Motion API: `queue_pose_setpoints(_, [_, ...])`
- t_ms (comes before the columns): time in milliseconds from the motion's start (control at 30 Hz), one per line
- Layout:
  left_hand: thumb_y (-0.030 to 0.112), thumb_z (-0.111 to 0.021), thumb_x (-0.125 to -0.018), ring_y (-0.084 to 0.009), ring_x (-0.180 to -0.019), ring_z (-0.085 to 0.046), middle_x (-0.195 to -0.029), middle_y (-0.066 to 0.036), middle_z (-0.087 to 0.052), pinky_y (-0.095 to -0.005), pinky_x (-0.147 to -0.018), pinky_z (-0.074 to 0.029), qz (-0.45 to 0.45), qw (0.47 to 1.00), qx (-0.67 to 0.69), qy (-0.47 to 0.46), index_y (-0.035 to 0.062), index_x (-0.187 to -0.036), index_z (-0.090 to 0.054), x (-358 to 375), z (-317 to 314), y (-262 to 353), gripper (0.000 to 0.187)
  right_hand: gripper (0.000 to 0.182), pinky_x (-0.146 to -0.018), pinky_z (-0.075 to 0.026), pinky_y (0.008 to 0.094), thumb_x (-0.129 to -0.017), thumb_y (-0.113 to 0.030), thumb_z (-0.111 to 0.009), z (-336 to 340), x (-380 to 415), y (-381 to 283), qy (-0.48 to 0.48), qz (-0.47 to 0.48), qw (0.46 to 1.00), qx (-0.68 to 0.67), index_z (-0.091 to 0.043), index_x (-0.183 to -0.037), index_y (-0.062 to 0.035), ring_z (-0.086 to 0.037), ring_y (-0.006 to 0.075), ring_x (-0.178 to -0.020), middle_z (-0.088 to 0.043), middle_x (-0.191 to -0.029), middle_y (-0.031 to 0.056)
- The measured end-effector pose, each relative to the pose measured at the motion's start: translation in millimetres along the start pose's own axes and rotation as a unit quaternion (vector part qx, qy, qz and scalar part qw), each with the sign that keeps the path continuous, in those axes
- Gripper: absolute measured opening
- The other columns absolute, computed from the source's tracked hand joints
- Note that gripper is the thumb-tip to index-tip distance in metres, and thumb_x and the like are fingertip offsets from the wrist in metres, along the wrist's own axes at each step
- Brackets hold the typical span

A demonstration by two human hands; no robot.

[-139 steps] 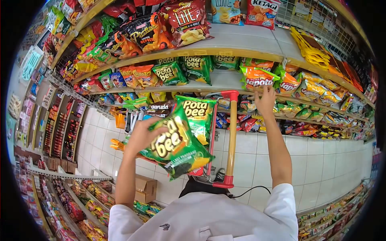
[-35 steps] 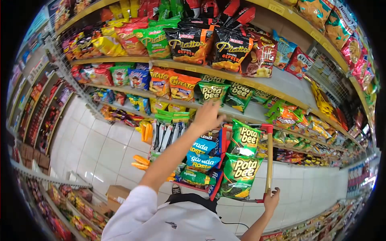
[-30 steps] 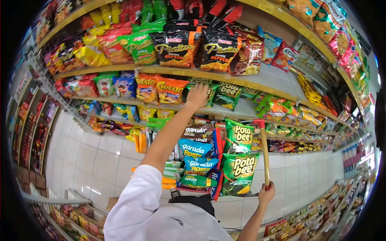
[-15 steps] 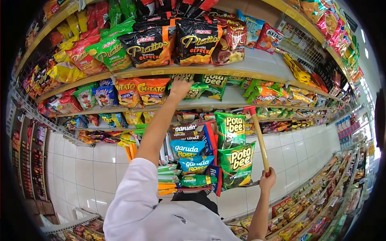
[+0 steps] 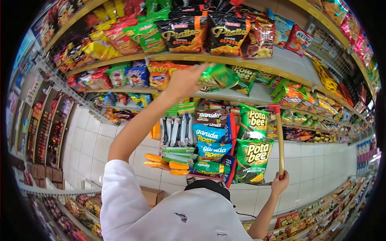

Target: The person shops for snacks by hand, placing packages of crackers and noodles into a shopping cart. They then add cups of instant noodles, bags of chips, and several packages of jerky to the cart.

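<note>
My left hand is closed on a green bag of chips, held in front of the second shelf and blurred by motion. Low on the right, my right hand grips the lower end of a yellow handle with red ends. Between my arms is a load of snacks. Two green Pota Bee chip bags, an upper one and a lower one, lie beside the handle. Left of them are blue Garuda Rosta packets, a brown Garuda packet and white-and-grey sticks of packets.
Black Piattos bags fill the upper shelf ahead. More Pota Bee bags stand on the shelf below, beside an orange Chitato bag. A cardboard box sits on the tiled floor. Another stocked shelf runs behind at right.
My left hand has pulled the green chip bag out from among the shelf bags. The view has shifted, so shelves appear further right. My right hand still grips the handle.
</note>
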State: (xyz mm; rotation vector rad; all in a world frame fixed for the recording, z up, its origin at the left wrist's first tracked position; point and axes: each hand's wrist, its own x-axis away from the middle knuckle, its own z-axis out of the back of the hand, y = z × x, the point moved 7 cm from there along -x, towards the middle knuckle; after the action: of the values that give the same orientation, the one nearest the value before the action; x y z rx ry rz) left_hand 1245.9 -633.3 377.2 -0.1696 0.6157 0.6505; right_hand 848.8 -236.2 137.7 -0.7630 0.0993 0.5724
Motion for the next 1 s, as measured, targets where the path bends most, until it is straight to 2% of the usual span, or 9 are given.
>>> queue_pose_setpoints(167, [0.035, -0.080, -0.076, -0.0259, -0.096, -0.068, -0.111, -0.015, -0.067, -0.0343, -0.077, -0.054, 0.288, 0.945, 0.157, 0.000, 0.0007, -0.122, -0.055, 75, 58, -61, 0.063, 0.032, -0.084, -0.047, 0.0417, -0.082, -0.011, -0.071, -5, -10, 18, -0.033, -0.056, 0.997, -0.037, -0.060, -0.110, 0.0028, -0.059, 0.0358, -0.095, -0.063, -0.105, 0.0194])
queue_pose_setpoints(300, [0.030, -0.081, -0.078, -0.0178, -0.094, -0.066, -0.108, -0.012, -0.067, -0.0328, -0.082, -0.054, 0.478, 0.747, 0.459, 0.040, -0.0027, -0.120, -0.056, 179, 6, -92, 0.059, 0.031, -0.093, -0.042, 0.0407, -0.087, -0.011, -0.067, 25, -6, -95, 0.087, 0.105, 0.989, -0.057, -0.057, -0.113, 0.0023, -0.055, 0.0329, -0.105, -0.059, -0.112, 0.0174])
queue_pose_setpoints(467, [0.034, -0.079, -0.080, -0.0214, -0.101, -0.064, -0.115, -0.016, -0.064, -0.0333, -0.089, -0.052, 0.564, 0.635, 0.525, -0.041, -0.0056, -0.125, -0.051, 241, -54, -62, 0.066, 0.028, -0.097, -0.040, 0.0372, -0.084, -0.008, -0.068, -16, 51, -288, -0.135, 0.220, 0.930, -0.263, -0.060, -0.110, -0.0009, -0.055, 0.0263, -0.108, -0.060, -0.110, 0.0117])
queue_pose_setpoints(500, [0.036, -0.079, -0.079, -0.0221, -0.103, -0.064, -0.116, -0.017, -0.064, -0.0338, -0.091, -0.052, 0.568, 0.629, 0.528, -0.051, -0.0058, -0.126, -0.051, 245, -60, -55, 0.068, 0.030, -0.097, -0.041, 0.0381, -0.082, -0.010, -0.071, -39, 66, -315, -0.186, 0.319, 0.882, -0.294, -0.060, -0.108, -0.0013, -0.056, 0.0279, -0.110, -0.060, -0.111, 0.0125])
queue_pose_setpoints(567, [0.046, -0.079, -0.077, -0.0265, -0.118, -0.055, -0.127, -0.021, -0.056, -0.0368, -0.098, -0.045, 0.538, 0.696, 0.465, -0.100, -0.0073, -0.138, -0.035, 243, -58, -50, 0.093, 0.038, -0.098, -0.041, 0.0429, -0.084, -0.017, -0.070, -75, 100, -357, -0.302, 0.396, 0.828, -0.259, -0.057, -0.115, -0.0012, -0.053, 0.0374, -0.111, -0.057, -0.120, 0.0173])
queue_pose_setpoints(667, [0.041, -0.075, -0.081, -0.0383, -0.119, -0.053, -0.135, -0.029, -0.044, -0.0445, -0.097, -0.044, 0.463, 0.840, 0.281, -0.044, -0.0031, -0.143, -0.022, 248, -55, -70, 0.093, 0.045, -0.099, -0.041, 0.0450, -0.085, -0.022, -0.069, -125, 134, -380, -0.350, 0.408, 0.811, -0.232, -0.053, -0.123, -0.0027, -0.050, 0.0412, -0.117, -0.052, -0.127, 0.0211])
queue_pose_setpoints(833, [0.042, -0.072, -0.081, -0.0496, -0.115, -0.049, -0.134, -0.033, -0.042, -0.0514, -0.096, -0.043, 0.384, 0.897, 0.197, -0.093, 0.0032, -0.145, -0.025, 240, -38, -66, 0.088, 0.059, -0.101, -0.041, 0.0488, -0.088, -0.028, -0.066, -170, 152, -376, -0.383, 0.321, 0.852, -0.157, -0.043, -0.136, -0.0051, -0.043, 0.0450, -0.126, -0.038, -0.139, 0.0267])
queue_pose_setpoints(900, [0.042, -0.071, -0.082, -0.0518, -0.117, -0.045, -0.134, -0.032, -0.042, -0.0542, -0.098, -0.040, 0.238, 0.970, 0.047, -0.018, 0.0072, -0.142, -0.034, 223, -19, -40, 0.079, 0.059, -0.097, -0.044, 0.0489, -0.088, -0.031, -0.065, -179, 152, -369, -0.383, 0.292, 0.861, -0.162, -0.043, -0.137, -0.0052, -0.048, 0.0435, -0.122, -0.038, -0.139, 0.0253])
queue_pose_setpoints(1000, [0.055, -0.060, -0.086, -0.0526, -0.130, -0.033, -0.142, -0.033, -0.035, -0.0592, -0.105, -0.030, 0.232, 0.963, 0.115, -0.079, 0.0195, -0.144, -0.040, 216, -46, -30, 0.070, 0.060, -0.092, -0.047, 0.0481, -0.088, -0.030, -0.065, -183, 159, -363, -0.396, 0.296, 0.854, -0.161, -0.042, -0.138, -0.0055, -0.054, 0.0426, -0.114, -0.041, -0.135, 0.0247])
